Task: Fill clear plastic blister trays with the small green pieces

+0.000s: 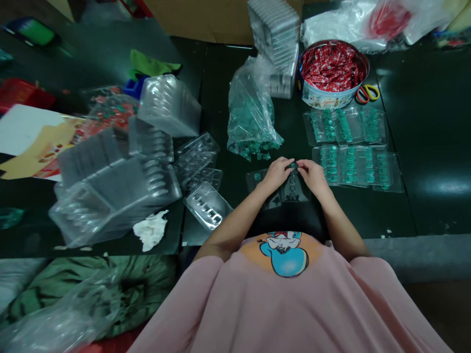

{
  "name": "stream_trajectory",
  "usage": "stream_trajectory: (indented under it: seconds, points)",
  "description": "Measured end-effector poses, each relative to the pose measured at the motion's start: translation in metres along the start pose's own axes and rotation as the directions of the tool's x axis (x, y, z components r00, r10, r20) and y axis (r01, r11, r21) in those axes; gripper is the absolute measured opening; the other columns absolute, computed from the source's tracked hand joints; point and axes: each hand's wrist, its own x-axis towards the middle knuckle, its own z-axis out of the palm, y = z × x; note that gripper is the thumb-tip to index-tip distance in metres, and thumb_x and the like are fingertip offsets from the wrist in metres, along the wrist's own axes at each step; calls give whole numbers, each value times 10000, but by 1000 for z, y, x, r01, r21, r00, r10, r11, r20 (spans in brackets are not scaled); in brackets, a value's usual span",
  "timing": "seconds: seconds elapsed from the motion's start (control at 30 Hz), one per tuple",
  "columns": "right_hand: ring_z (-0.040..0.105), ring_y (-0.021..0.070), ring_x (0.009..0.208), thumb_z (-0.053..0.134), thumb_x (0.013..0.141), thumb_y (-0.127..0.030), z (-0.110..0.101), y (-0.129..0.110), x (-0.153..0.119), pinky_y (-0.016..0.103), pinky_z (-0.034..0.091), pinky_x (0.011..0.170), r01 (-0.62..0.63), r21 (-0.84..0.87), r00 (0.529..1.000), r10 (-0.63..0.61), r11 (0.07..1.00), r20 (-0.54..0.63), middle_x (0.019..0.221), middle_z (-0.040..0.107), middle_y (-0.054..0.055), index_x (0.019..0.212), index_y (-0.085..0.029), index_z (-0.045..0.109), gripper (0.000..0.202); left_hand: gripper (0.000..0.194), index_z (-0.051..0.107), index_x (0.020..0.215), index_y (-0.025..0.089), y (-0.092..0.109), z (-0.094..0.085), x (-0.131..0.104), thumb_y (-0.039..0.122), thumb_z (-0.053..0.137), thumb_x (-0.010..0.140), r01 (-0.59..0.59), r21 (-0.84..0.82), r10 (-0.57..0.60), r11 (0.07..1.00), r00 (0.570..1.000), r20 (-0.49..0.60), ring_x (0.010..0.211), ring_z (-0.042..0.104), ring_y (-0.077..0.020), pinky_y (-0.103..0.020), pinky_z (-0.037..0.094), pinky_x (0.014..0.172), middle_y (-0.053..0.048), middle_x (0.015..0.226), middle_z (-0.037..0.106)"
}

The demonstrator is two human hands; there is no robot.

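Observation:
Both of my hands meet over a clear plastic blister tray [293,189] near the table's front edge. My left hand [277,172] and my right hand [312,174] pinch a small green translucent piece [293,165] between their fingertips, at the tray's far end. Under my left forearm lies another clear tray [253,180], with a green piece in it. Just beyond my hands, a clear bag [250,105] spills similar green pieces onto the table. To the right, trays filled with rows of green pieces [349,164] lie flat, overlapping one another.
Stacks of clear trays [117,191] crowd the left, with a loose tray [208,206] nearer me. A round tin [327,98] of red packets stands behind the filled trays, with scissors [367,93] beside it. Crumpled white tissue [150,230] lies near the front edge.

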Motion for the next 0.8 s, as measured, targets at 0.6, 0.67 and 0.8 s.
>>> stream_trajectory:
  seconds: [0.6,0.67,0.8]
  points:
    - [633,208,843,572,805,-109,9,1,1,344,488,816,-33,-198,998,43,980,46,911,684,69,982,-188,661,213,226,726,1016,190,1,9,-4,119,634,823,-53,-48,49,997,996,-74,981,651,-200,-348,507,929,-74,1022,724]
    - [632,213,838,569,832,-142,9,0,0,347,483,817,-34,-237,998,46,971,45,906,683,73,957,-189,666,165,184,734,987,179,-1,10,-5,143,630,839,-51,-37,46,998,993,-111,961,652,-199,-338,512,908,-85,1002,717]
    - [632,221,863,584,839,-147,7,-2,-1,342,482,819,-21,-284,999,33,959,36,941,673,90,999,-179,668,184,220,740,1031,186,-5,13,-4,141,607,861,-48,-36,44,998,993,-108,956,657,-203,-341,514,896,-89,1001,723]
